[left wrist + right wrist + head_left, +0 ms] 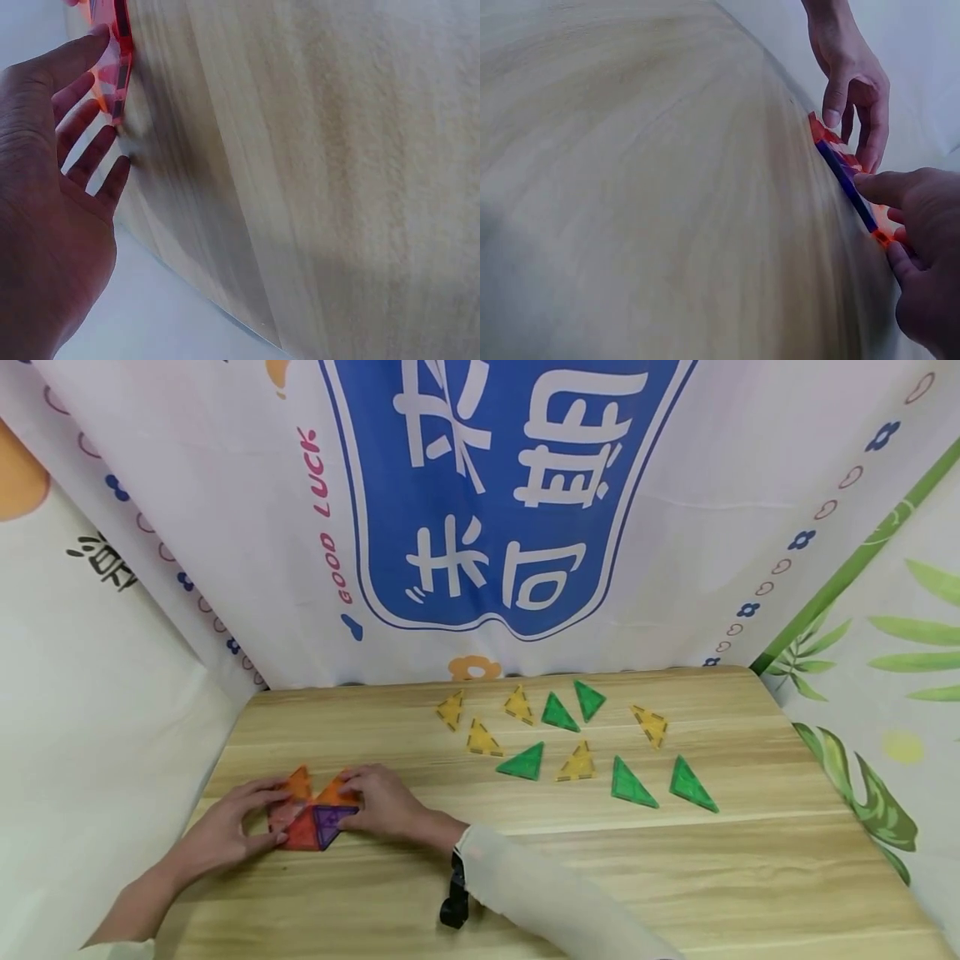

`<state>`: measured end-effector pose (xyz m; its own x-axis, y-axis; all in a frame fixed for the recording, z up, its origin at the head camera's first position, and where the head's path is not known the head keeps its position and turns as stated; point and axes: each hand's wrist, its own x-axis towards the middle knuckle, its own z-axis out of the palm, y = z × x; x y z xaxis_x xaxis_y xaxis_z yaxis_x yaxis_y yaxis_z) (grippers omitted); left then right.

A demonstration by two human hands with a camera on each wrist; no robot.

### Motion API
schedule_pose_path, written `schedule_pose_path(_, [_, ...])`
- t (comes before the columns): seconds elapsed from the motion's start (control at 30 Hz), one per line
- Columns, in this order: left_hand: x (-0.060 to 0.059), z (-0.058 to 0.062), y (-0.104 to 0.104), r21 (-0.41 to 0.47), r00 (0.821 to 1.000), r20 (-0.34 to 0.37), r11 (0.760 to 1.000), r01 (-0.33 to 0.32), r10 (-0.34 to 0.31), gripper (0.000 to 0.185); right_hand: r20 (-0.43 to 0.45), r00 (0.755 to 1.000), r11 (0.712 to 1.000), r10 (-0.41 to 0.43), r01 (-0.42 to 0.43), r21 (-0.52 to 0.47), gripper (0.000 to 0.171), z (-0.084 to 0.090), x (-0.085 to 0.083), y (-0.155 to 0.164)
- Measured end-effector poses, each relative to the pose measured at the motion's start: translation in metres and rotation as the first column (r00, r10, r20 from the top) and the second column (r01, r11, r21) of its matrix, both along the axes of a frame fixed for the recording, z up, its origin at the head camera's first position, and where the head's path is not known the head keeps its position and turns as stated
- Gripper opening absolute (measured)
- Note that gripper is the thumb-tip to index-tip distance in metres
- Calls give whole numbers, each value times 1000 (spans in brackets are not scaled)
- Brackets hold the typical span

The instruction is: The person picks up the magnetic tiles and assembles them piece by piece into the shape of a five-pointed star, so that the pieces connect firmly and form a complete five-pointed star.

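Observation:
On the left part of the table, a flat cluster of translucent magnetic tiles lies between both hands. A red tile (pixel 302 833) sits at its lower left, a purple triangle tile (pixel 328 825) beside it, and two orange triangle tiles, one a left orange tile (pixel 300 779), stand out along the far side. My left hand (pixel 228 822) grips the red side, thumb at the near edge and fingers at the far edge. From the right, my right hand (pixel 384 802) pinches the right orange tile (pixel 330 792) and the purple tile between fingers and thumb. Fingers cover parts of the cluster.
Loose green triangle tiles (pixel 632 783) and yellow triangle tiles (pixel 577 763) lie scattered across the middle and far right of the wooden table (pixel 525 877). A printed cloth (pixel 285 610) hangs behind the far edge. A black wrist strap (pixel 456 893) is on the right wrist.

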<state>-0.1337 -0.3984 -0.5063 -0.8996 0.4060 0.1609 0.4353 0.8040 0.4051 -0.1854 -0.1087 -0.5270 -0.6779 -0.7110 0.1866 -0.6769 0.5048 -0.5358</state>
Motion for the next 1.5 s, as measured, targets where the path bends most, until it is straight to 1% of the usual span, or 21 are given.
schedule_pose_path(0.13, [-2,2,4,-17,998,-55,1000,23,-24,57,60,997,999,39,-38,-27,48,5,-1,11])
schedule_pose_path(0.2, [-4,3,7,-7,996,-78,999,39,-39,55,94,994,997,63,-59,-49,48,8,-1,20])
schedule_pose_path(0.3, [-7,8,16,23,995,-86,998,59,-57,54,128,988,995,90,-84,-53,48,14,2,37])
schedule_pose_path(0.37, [-8,11,22,51,995,-79,996,66,-62,53,144,984,994,107,-102,-42,47,19,5,51])
schedule_pose_path(0.43, [-8,16,31,72,995,-75,995,69,-64,53,136,984,993,119,-119,-13,46,24,9,66])
schedule_pose_path(0.53, [-8,22,45,100,998,-24,993,56,-53,55,120,983,990,137,-140,18,44,31,13,90])
schedule_pose_path(0.6, [-9,25,57,130,998,30,990,51,-55,56,113,982,987,151,-155,27,43,35,16,110])
schedule_pose_path(0.67, [-10,27,69,137,995,86,990,41,-53,57,106,981,986,163,-166,22,42,37,18,133])
schedule_pose_path(0.77, [-14,28,87,146,992,107,988,49,-65,59,108,978,984,178,-178,-3,43,42,21,169])
schedule_pose_path(0.9, [-22,29,109,136,993,79,988,77,-88,61,119,979,986,169,-168,-16,44,49,23,216])
schedule_pose_path(1.0, [-28,30,123,142,992,64,985,95,-105,62,119,980,987,160,-159,-13,43,49,23,250])
schedule_pose_path(1.17, [-41,28,143,151,990,86,983,99,-113,64,95,982,986,164,-161,-47,43,46,23,305])
schedule_pose_path(1.23, [-46,26,148,146,988,107,985,92,-108,64,117,981,988,152,-147,-50,44,48,24,326])
schedule_pose_path(1.33, [-54,23,154,131,988,116,988,84,-99,65,143,983,994,113,-110,-29,47,51,23,357])
schedule_pose_path(1.5, [-67,21,161,118,990,112,990,71,-85,66,142,990,999,7,-13,39,52,59,20,411])
